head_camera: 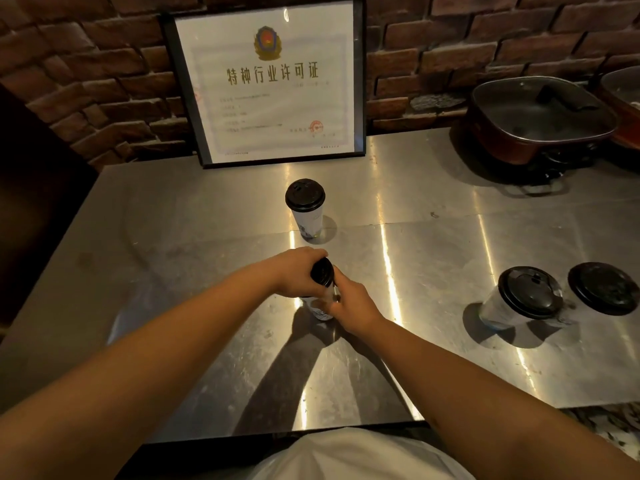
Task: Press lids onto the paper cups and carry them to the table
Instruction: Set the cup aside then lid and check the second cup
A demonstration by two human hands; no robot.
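On the steel bench [194,237], pretty much dead centre, both hands are working one paper cup [321,310]. Left hand [300,271] is draped over the top with its fingers curled down onto the black lid [322,271], which looks tilted rather than sitting flat on the rim, so I wouldn't call it seated. Right hand [353,303] is lower down, fingers wrapped tight around the cup's side, and only a bit of the white printed wall peeks out between the two hands. Just behind that, a second cup [308,220] stands upright with its own black lid on, apart from the hands. Off to the right there's a third cup [509,308], also lidded, and right beside it a black lid at the frame's edge [604,288]; can't tell if there's a cup under that one, the view cuts it too close. Leaning against the brick wall [86,64] at the back is a framed certificate [270,81], and in the far right corner sits a dark square pot with a glass lid [540,123]. Some white clothing [353,455] shows at the bottom of the shot.
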